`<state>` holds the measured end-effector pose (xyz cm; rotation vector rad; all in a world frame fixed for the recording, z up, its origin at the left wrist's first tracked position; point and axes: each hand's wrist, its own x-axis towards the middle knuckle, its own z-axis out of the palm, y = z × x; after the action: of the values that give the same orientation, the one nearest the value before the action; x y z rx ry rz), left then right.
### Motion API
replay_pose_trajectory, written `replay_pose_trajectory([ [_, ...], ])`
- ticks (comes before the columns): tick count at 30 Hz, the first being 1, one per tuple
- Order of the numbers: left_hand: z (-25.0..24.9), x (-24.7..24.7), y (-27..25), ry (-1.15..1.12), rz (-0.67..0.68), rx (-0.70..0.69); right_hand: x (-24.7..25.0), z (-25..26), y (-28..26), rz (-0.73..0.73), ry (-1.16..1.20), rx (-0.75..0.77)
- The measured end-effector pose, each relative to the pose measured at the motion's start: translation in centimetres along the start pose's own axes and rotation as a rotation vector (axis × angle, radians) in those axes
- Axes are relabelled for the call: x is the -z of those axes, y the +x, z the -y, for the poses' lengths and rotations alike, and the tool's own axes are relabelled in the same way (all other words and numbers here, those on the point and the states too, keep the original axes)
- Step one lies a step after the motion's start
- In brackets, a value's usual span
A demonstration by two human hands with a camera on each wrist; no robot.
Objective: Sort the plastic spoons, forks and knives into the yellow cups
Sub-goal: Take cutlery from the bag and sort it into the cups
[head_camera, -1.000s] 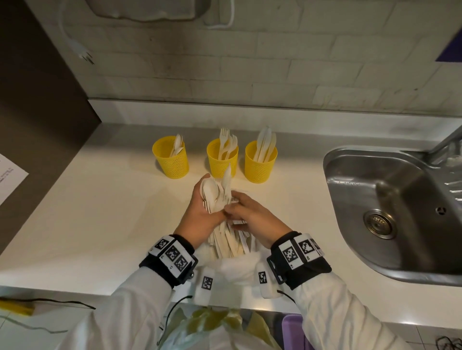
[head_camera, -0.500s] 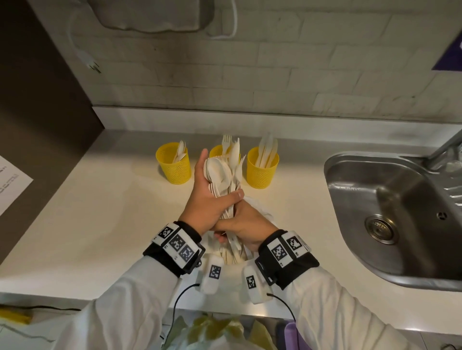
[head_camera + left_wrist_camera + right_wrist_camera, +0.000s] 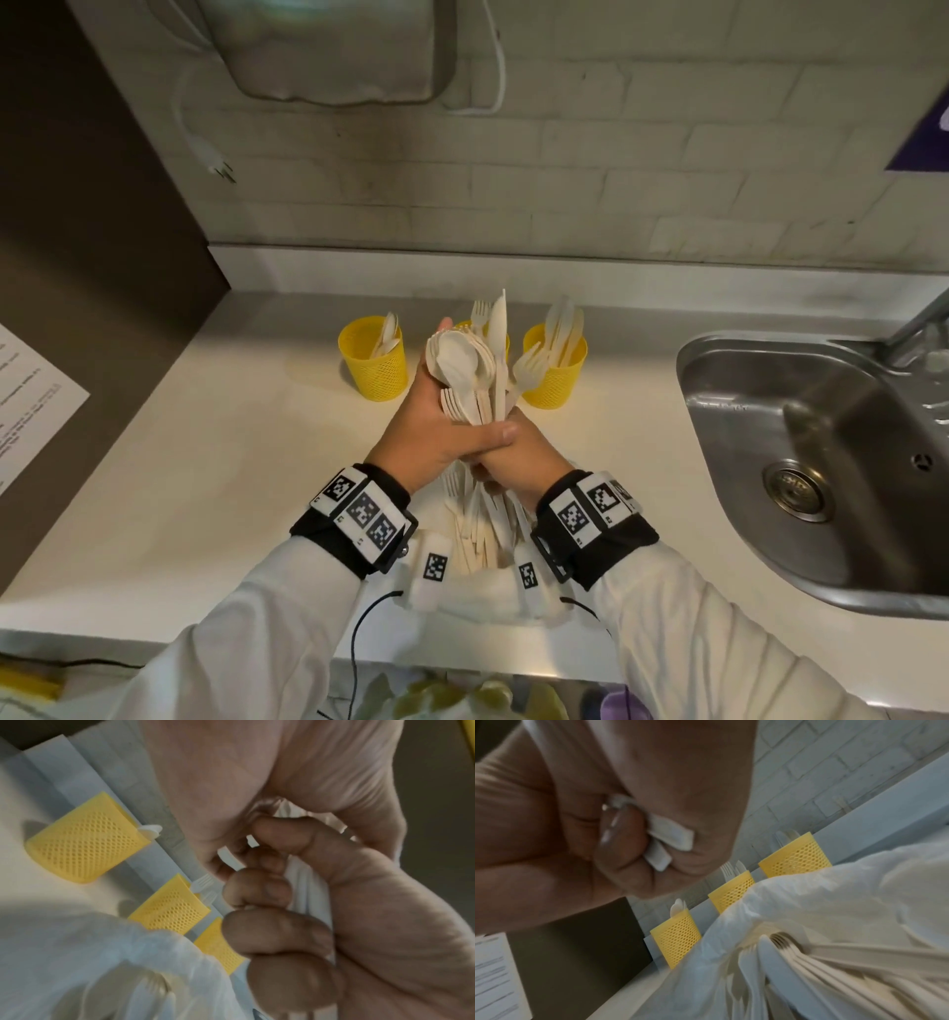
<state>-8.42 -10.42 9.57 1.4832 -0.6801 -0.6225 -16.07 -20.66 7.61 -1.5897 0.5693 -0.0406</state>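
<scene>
Both hands grip one bundle of white plastic cutlery (image 3: pixel 475 375), held upright above the middle of the countertop (image 3: pixel 195 462). Left hand (image 3: pixel 431 437) wraps the bundle's midsection, thumb across the front, fingers behind. Right hand (image 3: pixel 518 457) closes on the handle ends just below, touching the left hand; right wrist view shows flat handle tips poking out of its fist. Bundle is mixed: spoon bowls stacked at the top left, a knife (image 3: pixel 498 334) standing tallest, a fork (image 3: pixel 529 367) splayed to the right.

Under the hands, at the front edge, a white plastic bag (image 3: pixel 821 902) lies open with more cutlery (image 3: pixel 482 534) inside.

Three yellow mesh cups along the back edge: left cup (image 3: pixel 374 360) holds spoons, middle cup (image 3: pixel 169 910) holds forks and is mostly hidden behind the bundle in the head view, right cup (image 3: pixel 557 377) holds knives.

Steel sink (image 3: pixel 821 462) at the right end. Printed sheet (image 3: pixel 31 401) at the far left.
</scene>
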Motion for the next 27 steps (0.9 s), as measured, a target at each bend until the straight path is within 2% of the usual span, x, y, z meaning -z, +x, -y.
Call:
replay_pose_trajectory([
  [3,-0.9,1.2,0.0,0.008,0.175,0.048,-0.1,0.7,0.3,0.109,0.005,-0.03],
  [5,-1.2,1.6,0.0,0.024,0.202,0.06,0.0,1.0,0.5,0.182,-0.025,-0.017],
  [10,-1.9,2.2,0.6,0.077,0.139,0.046,-0.1,1.8,1.4,0.249,-0.02,0.041],
  [13,-2.1,2.8,1.2,0.048,0.02,0.03,-0.2,1.5,1.5,0.31,0.022,0.072],
  [15,-2.0,3.3,1.7,0.017,-0.045,0.017,-0.5,1.1,1.8,0.296,0.045,0.077],
  [20,-2.0,3.3,1.5,0.023,-0.016,-0.063,-1.5,1.4,2.6,0.173,0.116,0.159],
  [23,-2.0,3.4,1.7,0.036,-0.06,-0.085,-1.9,2.1,2.7,0.199,0.132,0.199],
  [27,-2.5,4.1,2.4,0.014,-0.111,-0.105,-1.9,2.5,2.6,0.3,0.108,0.144],
])
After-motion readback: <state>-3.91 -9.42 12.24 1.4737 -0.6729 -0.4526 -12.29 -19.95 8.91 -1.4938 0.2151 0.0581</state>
